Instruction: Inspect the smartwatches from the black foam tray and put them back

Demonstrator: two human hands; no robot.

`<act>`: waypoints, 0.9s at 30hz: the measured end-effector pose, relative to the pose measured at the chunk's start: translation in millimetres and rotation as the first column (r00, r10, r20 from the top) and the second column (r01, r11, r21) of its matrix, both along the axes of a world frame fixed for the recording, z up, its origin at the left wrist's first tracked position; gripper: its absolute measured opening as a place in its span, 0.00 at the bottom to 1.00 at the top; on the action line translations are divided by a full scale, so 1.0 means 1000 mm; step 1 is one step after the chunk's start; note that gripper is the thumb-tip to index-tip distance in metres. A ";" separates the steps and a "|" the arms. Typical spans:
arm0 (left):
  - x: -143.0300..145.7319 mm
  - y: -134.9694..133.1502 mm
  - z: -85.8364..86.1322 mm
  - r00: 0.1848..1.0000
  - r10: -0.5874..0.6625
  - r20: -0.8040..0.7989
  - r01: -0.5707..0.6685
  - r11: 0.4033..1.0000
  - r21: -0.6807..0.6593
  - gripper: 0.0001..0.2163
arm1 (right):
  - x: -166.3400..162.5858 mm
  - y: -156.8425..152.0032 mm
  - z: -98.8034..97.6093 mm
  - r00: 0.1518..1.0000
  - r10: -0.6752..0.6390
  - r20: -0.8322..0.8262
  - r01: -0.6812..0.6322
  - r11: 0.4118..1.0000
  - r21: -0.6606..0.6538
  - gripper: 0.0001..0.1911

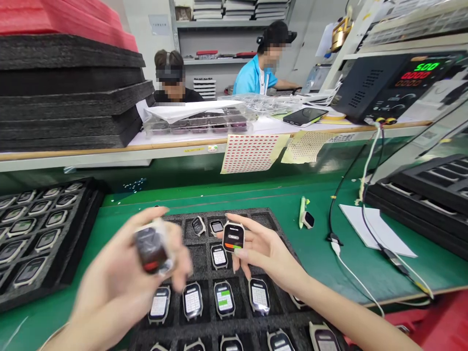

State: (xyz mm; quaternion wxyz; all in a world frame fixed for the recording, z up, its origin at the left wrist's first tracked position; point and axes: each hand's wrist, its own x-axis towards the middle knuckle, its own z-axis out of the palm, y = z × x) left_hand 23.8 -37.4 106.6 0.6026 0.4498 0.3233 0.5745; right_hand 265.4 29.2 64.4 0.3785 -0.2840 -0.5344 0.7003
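In the head view, the left hand has its fingers closed round a watch above the tray's left side; both are blurred. The right hand pinches a second watch between thumb and fingers above the tray's far part, screen lit, thumb at its lower edge. More watches sit in the tray's pockets, several with lit screens. Right of the tray, a pen lies with a small watch just beside it. To handle these well, I would grip each case by its sides, hold the left one steady enough to read, keep the thumb clear of the glass, and keep both low over the tray.
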 end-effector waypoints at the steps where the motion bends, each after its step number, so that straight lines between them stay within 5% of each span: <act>1: 0.010 0.009 0.000 0.999 -0.032 0.007 0.033 0.998 -0.057 0.25 | 0.001 0.000 0.000 1.000 0.008 -0.017 -0.008 1.000 0.004 0.32; 5: 0.041 0.031 -0.021 0.984 -0.172 0.036 0.175 0.947 -0.270 0.21 | 0.003 0.000 0.000 0.999 0.001 -0.032 0.000 1.000 0.027 0.32; 11: 0.044 0.034 -0.050 0.957 -0.268 0.112 0.287 0.930 -0.227 0.25 | 0.002 0.003 -0.004 0.993 -0.110 0.053 0.104 0.990 0.100 0.22; 27: 0.043 0.042 -0.056 0.969 -0.247 -0.017 0.243 0.963 -0.116 0.19 | 0.008 -0.003 -0.006 0.997 -0.060 -0.038 0.063 0.996 0.068 0.24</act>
